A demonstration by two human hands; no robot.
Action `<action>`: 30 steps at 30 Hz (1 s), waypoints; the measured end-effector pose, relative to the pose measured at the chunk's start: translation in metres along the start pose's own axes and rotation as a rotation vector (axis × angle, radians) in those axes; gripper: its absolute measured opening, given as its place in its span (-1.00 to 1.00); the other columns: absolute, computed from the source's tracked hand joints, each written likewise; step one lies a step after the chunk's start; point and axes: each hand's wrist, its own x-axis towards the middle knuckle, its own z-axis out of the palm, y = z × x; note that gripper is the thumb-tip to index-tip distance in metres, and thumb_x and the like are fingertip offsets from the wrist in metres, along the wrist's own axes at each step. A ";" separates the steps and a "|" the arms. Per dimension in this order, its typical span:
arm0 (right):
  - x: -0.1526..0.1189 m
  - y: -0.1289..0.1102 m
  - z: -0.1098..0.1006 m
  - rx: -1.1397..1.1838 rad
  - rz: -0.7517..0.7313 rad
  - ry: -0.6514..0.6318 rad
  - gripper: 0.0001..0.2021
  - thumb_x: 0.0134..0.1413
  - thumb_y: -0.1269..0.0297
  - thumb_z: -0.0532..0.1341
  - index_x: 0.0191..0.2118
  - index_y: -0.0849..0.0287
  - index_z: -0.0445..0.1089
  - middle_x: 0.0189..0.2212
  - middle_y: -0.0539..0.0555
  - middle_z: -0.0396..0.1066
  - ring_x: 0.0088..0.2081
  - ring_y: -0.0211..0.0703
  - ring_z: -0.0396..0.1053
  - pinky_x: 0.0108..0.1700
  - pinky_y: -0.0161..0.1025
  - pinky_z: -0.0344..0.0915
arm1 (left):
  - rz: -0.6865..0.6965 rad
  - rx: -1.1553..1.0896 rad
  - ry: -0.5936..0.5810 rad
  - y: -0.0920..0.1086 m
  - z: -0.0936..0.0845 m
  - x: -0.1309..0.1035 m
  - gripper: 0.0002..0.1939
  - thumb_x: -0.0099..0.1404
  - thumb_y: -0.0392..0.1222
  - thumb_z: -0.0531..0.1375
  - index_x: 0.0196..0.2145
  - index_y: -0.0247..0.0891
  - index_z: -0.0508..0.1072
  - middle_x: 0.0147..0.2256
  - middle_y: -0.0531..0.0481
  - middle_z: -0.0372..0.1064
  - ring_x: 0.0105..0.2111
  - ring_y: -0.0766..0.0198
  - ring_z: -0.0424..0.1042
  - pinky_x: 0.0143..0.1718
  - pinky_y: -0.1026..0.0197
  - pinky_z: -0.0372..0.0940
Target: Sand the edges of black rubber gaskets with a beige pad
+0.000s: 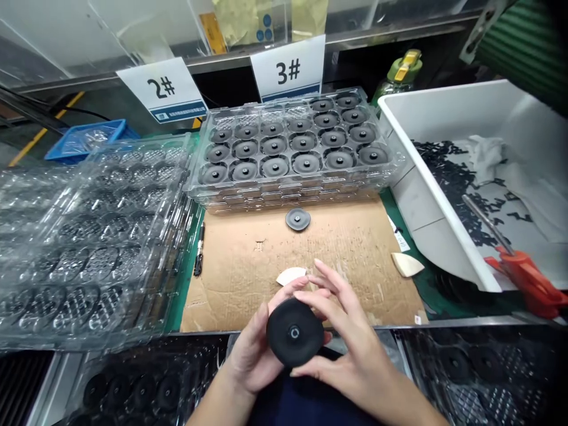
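A round black disc with a small metal centre is held up over the front edge of the bench. My left hand cups it from the left and beneath, thumb at its rim. From the right, my right hand grips the same rim between thumb and fingers. Beyond my fingertips a white wedge-shaped pad lies on the cardboard sheet. Farther back on that cardboard rests a single dark grey disc, with its metal centre facing up.
A clear plastic tray of black discs stands behind the cardboard. Stacked clear trays fill the left. At right is a white bin with small black parts, a red-handled tool at its edge. A pen and another pad flank the cardboard.
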 end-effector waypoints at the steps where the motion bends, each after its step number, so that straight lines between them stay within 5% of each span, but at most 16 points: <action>1: 0.000 0.000 -0.001 0.016 0.004 0.022 -0.36 -0.11 0.10 0.31 0.11 -0.07 0.07 0.26 0.04 -0.35 0.22 -0.01 -0.07 0.17 -0.10 0.12 | 0.005 0.017 -0.025 -0.001 -0.003 -0.001 -0.52 0.19 -0.02 0.14 0.05 -0.22 0.29 0.01 -0.15 0.34 -0.01 0.05 0.33 0.00 -0.01 0.21; 7: 0.001 -0.002 -0.001 0.055 0.007 0.042 -0.33 -0.14 0.08 0.32 0.11 -0.04 0.06 0.24 0.07 -0.26 0.19 -0.04 -0.01 0.12 -0.16 0.19 | 0.048 0.138 -0.047 -0.005 -0.016 -0.005 -0.40 0.02 -0.06 0.29 0.05 -0.06 0.29 -0.05 -0.05 0.39 -0.03 0.09 0.35 -0.09 0.10 0.32; 10: 0.004 0.001 0.000 -0.006 -0.056 0.006 -0.28 -0.16 -0.05 0.29 0.14 -0.04 0.05 0.25 0.09 -0.25 0.21 0.08 -0.08 0.15 0.01 0.11 | 0.069 0.157 -0.049 -0.003 -0.019 -0.007 -0.38 -0.01 -0.07 0.32 0.03 -0.08 0.31 -0.07 -0.06 0.41 -0.09 0.12 0.40 -0.09 0.11 0.32; 13: 0.010 0.018 0.006 -0.109 -0.098 0.137 -0.40 -0.01 -0.19 0.07 0.14 -0.08 0.09 0.22 0.07 -0.13 0.21 0.15 -0.12 0.15 0.16 0.01 | 0.117 0.152 0.041 0.001 -0.022 -0.014 -0.39 -0.03 -0.05 0.32 0.02 -0.07 0.33 -0.04 -0.03 0.39 -0.07 0.06 0.39 -0.03 0.07 0.27; 16: 0.018 0.044 0.023 -0.308 0.014 0.254 -0.62 0.21 0.07 -0.03 0.12 -0.06 0.16 0.10 0.10 0.11 0.04 0.07 0.11 0.04 0.12 0.14 | 0.213 0.114 0.212 0.007 -0.029 -0.024 -0.44 0.01 -0.04 0.27 0.01 -0.04 0.33 0.03 0.00 0.33 0.01 0.02 0.32 0.00 0.10 0.25; 21: 0.030 0.072 0.057 -0.411 0.011 0.113 -0.58 0.05 0.24 0.19 0.07 0.11 0.26 0.00 0.24 0.23 -0.15 0.12 0.22 -0.13 0.12 0.24 | 0.336 0.038 0.380 0.017 -0.042 -0.039 -0.54 0.15 -0.07 0.18 0.02 -0.10 0.32 0.06 -0.07 0.31 0.09 0.03 0.22 0.03 0.13 0.23; 30: 0.052 0.065 0.062 -0.289 -0.050 0.150 -0.74 0.20 0.35 0.01 -0.04 0.15 0.31 -0.22 0.13 0.37 -0.19 -0.11 0.31 -0.15 -0.12 0.28 | 0.413 -0.068 0.427 0.027 -0.042 -0.044 -0.55 0.06 -0.12 0.25 -0.05 -0.15 0.40 0.00 -0.09 0.38 0.06 0.05 0.26 0.07 0.12 0.21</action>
